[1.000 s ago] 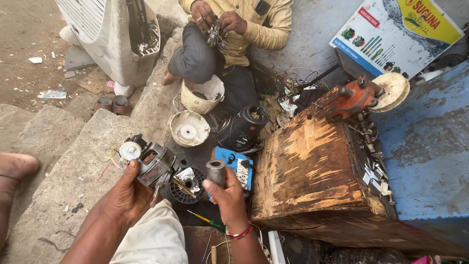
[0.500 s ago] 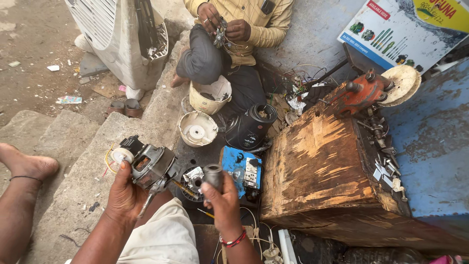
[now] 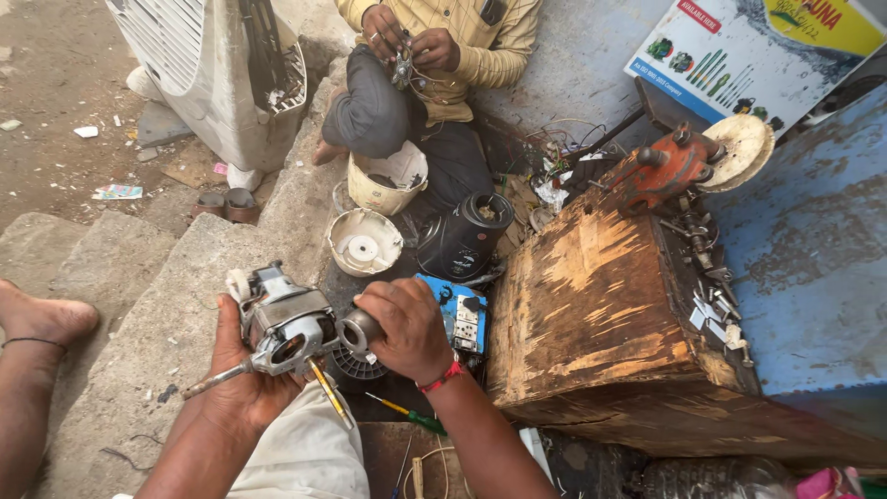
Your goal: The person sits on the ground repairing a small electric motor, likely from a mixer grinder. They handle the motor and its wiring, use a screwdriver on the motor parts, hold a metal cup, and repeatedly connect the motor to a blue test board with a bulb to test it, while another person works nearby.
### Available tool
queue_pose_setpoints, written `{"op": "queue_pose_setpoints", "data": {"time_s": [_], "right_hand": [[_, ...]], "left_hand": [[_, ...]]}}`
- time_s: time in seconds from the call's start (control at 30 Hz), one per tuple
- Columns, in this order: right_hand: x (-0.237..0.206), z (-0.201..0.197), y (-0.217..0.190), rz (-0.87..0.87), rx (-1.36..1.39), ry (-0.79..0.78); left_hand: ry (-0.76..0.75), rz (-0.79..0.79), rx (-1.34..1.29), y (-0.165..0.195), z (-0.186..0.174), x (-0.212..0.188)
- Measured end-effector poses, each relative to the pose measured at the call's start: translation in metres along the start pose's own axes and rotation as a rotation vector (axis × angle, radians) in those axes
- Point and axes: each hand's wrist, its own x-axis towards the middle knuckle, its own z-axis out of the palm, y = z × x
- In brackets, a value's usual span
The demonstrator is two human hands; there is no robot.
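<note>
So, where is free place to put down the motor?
Bare patches: the wooden box top, and the stone step left of the left hand with the motor. Crowded: between the white bowl, black jar and blue tester.

1. You hold one motor (image 3: 282, 323).
2. You have two hands in view: left (image 3: 242, 388), right (image 3: 411, 323).
3. Two cream tubs (image 3: 365, 245) sit ahead of you.
4. One black jar (image 3: 467, 236).
5. Two screwdrivers (image 3: 407, 413).
6. One wooden box (image 3: 601, 323).
</note>
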Motion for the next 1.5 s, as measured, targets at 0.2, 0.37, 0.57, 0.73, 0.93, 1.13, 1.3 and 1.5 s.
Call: {"op": "queue_pose_setpoints", "data": {"time_s": [0.2, 0.37, 0.57, 0.73, 0.93, 1.13, 1.3, 1.5], "right_hand": [[0.005, -0.015, 0.008, -0.140, -0.029, 0.117], [0.008, -0.019, 0.014, -0.148, -0.196, -0.063], [0.003, -0.021, 0.017, -0.192, -0.020, 0.261], [-0.008, -0.016, 0.021, -0.136, -0.198, 0.001], [-0.017, -0.013, 0.027, -0.141, -0.144, -0.014], [-0.026, -0.012, 0.031, -0.128, -0.077, 0.185], [-0.030, -0.010, 0.029, -0.038, -0.257, -0.031], [-0.027, -0.017, 0.031, -0.081, -0.184, -0.015]], "left_hand": [[0.076, -0.078, 0.038, -0.013, 0.002, 0.003], [-0.017, -0.072, 0.077, -0.014, 0.003, 0.003], [0.056, -0.122, 0.050, -0.015, 0.010, 0.003], [-0.039, -0.109, 0.078, -0.016, 0.010, 0.002], [0.104, -0.186, 0.076, -0.020, 0.009, 0.004], [0.132, -0.187, 0.115, -0.023, 0.008, 0.009], [0.101, -0.172, 0.127, -0.026, 0.007, 0.014], [0.123, -0.198, 0.098, -0.029, 0.009, 0.016]]}}
